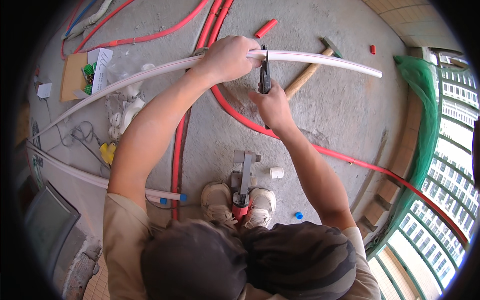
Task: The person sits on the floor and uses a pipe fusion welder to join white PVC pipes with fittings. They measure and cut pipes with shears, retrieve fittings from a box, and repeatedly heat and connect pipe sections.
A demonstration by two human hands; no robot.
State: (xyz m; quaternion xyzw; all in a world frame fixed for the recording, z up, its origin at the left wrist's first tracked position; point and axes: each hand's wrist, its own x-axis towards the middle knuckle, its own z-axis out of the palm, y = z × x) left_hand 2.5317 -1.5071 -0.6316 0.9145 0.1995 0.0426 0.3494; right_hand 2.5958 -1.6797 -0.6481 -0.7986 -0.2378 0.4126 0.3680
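A long white plastic pipe with a thin red stripe runs across in front of me, its right end free. My left hand is closed around it. Just right of those fingers, the jaws of a dark pipe cutter sit at the pipe; whether the blade has bitten in is too small to tell. My right hand grips the cutter's handles from below. Beyond the pipe lies a hammer with a wooden handle. On the floor between my shoes stands a pipe fusion welder with a red body.
Red conduits run across the concrete floor. A white fitting and a blue cap lie near my right shoe. Left are an open carton, a yellow plug and capped white pipes. Green netting hangs by the right railing.
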